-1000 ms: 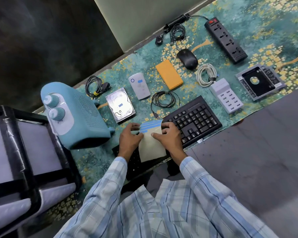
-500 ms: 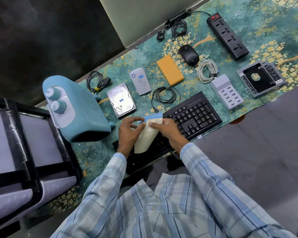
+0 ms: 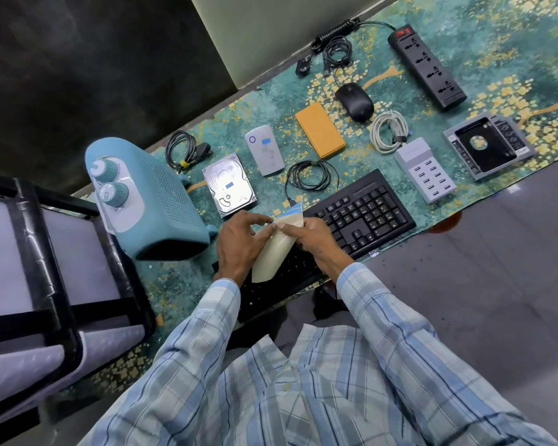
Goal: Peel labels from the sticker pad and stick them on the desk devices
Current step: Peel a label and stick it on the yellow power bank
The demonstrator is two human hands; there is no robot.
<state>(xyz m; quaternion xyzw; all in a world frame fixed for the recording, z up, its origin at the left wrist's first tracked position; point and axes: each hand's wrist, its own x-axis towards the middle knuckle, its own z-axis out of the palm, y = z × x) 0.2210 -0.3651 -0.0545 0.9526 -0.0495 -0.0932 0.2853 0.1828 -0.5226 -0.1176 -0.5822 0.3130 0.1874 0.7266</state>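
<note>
Since a second ago the sticker pad (image 3: 273, 255) has gone from lying spread between the hands to being bent into a curl, and both hands have shifted a little toward the far left corner of the keyboard (image 3: 361, 214). The pad is held above the surface (image 3: 503, 43) just left of the keyboard, with its cream backing turned up and blue label strips showing at its far edge. The left hand (image 3: 239, 243) pinches that far edge with curled fingers (image 3: 255, 220), where a sliver of blue shows at the fingertips. The right hand (image 3: 316, 241) grips the pad's right side, its fingers wrapped round it and partly hidden behind the sheet.

Left of the keyboard and just beyond the hands lies a bare hard drive (image 3: 229, 185) with a small blue label on it. Farther beyond it a white oval device (image 3: 264, 149) also carries a blue label. A coiled black cable (image 3: 311, 175) lies just beyond the keyboard's far left corner, and an orange case (image 3: 319, 130) lies beyond that. A black mouse (image 3: 355, 101) and a black power strip (image 3: 427, 66) lie well beyond the keyboard. A coiled white cable (image 3: 388, 132), a white multi-port charger (image 3: 426, 170) and a drive caddy (image 3: 488, 144) lie off its far right side. Well left of the keyboard stands a blue fan heater (image 3: 149, 197).
</note>
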